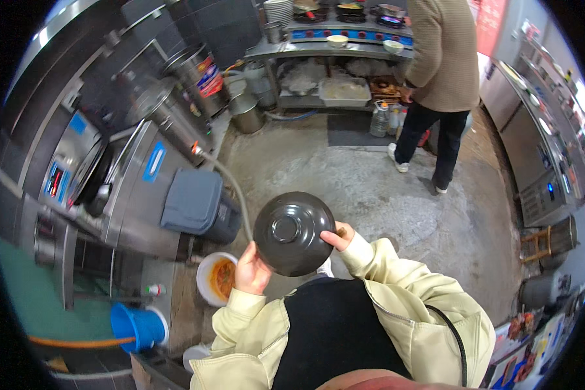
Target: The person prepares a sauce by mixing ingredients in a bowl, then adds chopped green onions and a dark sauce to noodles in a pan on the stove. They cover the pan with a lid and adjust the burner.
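Note:
A dark, glossy round pot lid with a ring-shaped knob is held out in front of my body; whether a pot sits beneath it cannot be told. My left hand supports its lower left edge. On the right side, my right hand grips the edge, thumb on top, beside a short brown piece that looks like a handle. Under my left forearm, on the floor, stands a white bucket with reddish-orange contents.
A grey lidded bin and a hose are at the left. Ahead, another person stands at a steel stove counter. Steel refrigerated counters line the right. A blue bucket is at lower left.

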Action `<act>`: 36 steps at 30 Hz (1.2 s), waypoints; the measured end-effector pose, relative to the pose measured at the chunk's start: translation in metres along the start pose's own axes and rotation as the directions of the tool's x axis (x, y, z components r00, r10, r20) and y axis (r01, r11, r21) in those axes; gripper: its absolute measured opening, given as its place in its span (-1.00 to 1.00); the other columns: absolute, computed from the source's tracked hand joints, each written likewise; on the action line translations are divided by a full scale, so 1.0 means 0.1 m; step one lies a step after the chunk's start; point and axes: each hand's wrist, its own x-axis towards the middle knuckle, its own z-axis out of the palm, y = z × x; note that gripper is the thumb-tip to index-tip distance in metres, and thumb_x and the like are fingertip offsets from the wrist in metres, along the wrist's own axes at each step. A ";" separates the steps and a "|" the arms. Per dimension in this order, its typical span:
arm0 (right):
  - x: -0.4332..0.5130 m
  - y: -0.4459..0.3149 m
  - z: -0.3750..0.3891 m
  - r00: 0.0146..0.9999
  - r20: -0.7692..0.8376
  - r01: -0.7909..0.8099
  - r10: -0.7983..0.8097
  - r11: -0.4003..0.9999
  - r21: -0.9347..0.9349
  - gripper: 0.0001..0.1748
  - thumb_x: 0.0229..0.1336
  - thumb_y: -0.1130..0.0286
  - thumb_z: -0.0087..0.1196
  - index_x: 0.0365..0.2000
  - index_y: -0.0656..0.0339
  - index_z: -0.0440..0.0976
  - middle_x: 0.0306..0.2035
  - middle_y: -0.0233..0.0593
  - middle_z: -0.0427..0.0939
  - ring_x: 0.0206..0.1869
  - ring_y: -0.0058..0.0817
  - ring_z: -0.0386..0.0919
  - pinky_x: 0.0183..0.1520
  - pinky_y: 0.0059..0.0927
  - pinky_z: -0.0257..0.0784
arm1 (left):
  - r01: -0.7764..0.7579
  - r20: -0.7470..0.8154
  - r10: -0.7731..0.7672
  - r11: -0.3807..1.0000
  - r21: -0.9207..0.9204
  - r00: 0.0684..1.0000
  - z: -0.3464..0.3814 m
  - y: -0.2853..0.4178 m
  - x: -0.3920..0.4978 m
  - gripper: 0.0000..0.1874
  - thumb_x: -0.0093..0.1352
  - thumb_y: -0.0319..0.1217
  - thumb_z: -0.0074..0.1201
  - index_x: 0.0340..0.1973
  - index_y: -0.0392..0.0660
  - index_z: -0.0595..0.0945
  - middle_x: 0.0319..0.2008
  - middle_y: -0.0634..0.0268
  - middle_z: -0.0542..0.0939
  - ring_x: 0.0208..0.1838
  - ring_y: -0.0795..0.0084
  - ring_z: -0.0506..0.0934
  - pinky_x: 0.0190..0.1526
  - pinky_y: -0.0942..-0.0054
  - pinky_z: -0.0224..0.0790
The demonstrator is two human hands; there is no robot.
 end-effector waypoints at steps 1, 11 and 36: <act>0.07 -0.06 -0.13 0.997 -0.037 0.062 -0.060 0.998 0.033 -0.68 0.20 0.27 0.01 -0.14 0.29 0.48 -0.20 -0.38 0.55 -0.12 -0.61 0.43 0.01 -0.50 0.30 | 0.025 0.051 -0.024 1.000 -0.006 0.998 0.01 -0.08 0.27 -0.66 0.46 -0.27 -0.26 0.03 -0.19 0.44 0.04 0.15 0.49 0.09 0.22 0.45 0.16 0.15 0.25; 1.35 -0.57 -1.73 0.832 -0.508 -0.010 -0.221 0.911 -0.412 -0.78 0.12 0.34 0.09 -0.43 0.34 0.50 -0.54 -0.35 0.56 -0.48 -0.72 0.43 -0.42 -0.53 0.38 | 0.029 0.190 -0.290 0.610 0.792 0.938 0.89 -0.98 3.12 -0.49 0.44 0.00 -0.26 0.14 -0.08 0.34 0.00 0.22 0.40 -0.02 0.47 0.40 -0.09 0.42 0.29; 4.26 -1.54 -6.98 0.559 -0.751 -0.137 -0.351 0.854 -0.501 -0.72 -0.15 0.30 0.31 -0.64 0.25 0.45 -0.79 -0.43 0.19 -0.70 -0.68 0.07 -0.63 -0.52 0.01 | -0.534 0.755 0.230 -0.584 0.612 0.614 5.17 0.65 9.88 -0.54 0.24 -0.09 0.09 -0.11 -0.17 0.47 -0.22 -0.01 0.56 -0.15 0.02 0.53 -0.11 0.24 0.37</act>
